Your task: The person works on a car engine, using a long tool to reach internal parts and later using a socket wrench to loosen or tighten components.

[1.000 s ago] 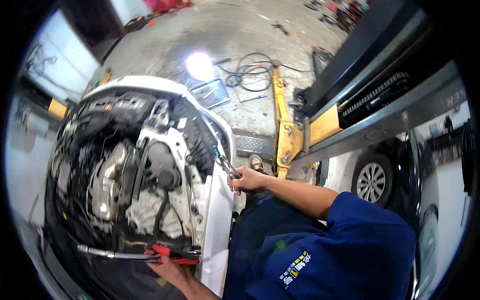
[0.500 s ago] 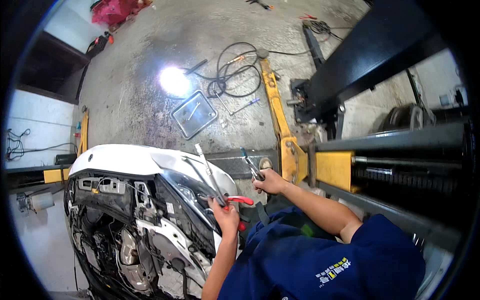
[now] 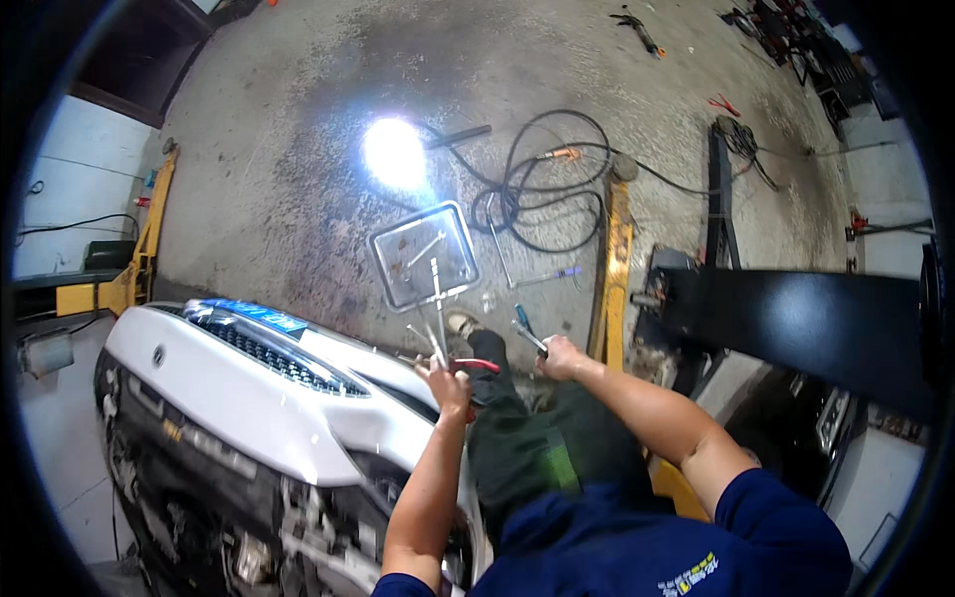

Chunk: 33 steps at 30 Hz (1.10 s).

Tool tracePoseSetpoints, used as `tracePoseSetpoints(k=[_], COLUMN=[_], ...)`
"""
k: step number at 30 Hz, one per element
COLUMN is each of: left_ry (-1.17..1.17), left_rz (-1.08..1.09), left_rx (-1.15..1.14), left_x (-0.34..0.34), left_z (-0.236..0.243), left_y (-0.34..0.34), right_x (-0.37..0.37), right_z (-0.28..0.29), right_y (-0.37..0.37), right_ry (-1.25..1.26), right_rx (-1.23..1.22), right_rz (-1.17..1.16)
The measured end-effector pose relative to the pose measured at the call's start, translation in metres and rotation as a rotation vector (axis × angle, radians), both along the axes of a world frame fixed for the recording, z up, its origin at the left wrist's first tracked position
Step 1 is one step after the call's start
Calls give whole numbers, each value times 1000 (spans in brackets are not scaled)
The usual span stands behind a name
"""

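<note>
My left hand (image 3: 448,388) is closed round a bunch of tools beside the car's front corner. A long metal extension bar (image 3: 439,298) points forward out of it, and red-handled pliers (image 3: 481,365) stick out to the right. Other thin metal tools in that bunch are too small to name. To the right, my right hand (image 3: 563,358) grips slim metal tools (image 3: 529,335), one with a blue end; their exact kind is unclear. Ahead of my hands a clear-looking shallow tray (image 3: 377,264) lies on the floor, with a wrench (image 3: 428,249) in it.
A white car (image 3: 249,373) with its engine bay uncovered stands at the left. A bright work lamp (image 3: 394,154) shines on the floor beside a coiled black hose (image 3: 517,164). Yellow lift arms (image 3: 617,259) and a dark lift post (image 3: 796,318) flank the right.
The view has shifted, showing more floor and less of the engine bay. My hands, still holding their tools, now appear closer to the tray. My foot and legs show more fully.
</note>
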<state>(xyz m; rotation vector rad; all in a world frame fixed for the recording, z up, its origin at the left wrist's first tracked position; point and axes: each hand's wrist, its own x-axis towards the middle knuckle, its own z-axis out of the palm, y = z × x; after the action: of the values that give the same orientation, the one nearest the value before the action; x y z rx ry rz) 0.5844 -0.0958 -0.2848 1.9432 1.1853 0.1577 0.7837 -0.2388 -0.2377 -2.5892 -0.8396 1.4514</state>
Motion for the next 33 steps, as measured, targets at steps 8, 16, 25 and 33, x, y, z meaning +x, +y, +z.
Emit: tracePoseSetpoints(k=[8,16,25,33], left_ry=[364,213,354,271], left_rz=[345,428,377,23], left_rx=[-61,-11,254,417], left_x=[67,99,118,162], left_z=[-367,-535,-535,-568], left_y=[183,204,195,312], right_x=[76,144,470,457], right_z=[-353,-538,-598,-633], right_y=[232,295,426,447], right_ry=[-46,54,-1145,-1087], right_rx=[19,326,670,566], right_rz=[424,823,447,545])
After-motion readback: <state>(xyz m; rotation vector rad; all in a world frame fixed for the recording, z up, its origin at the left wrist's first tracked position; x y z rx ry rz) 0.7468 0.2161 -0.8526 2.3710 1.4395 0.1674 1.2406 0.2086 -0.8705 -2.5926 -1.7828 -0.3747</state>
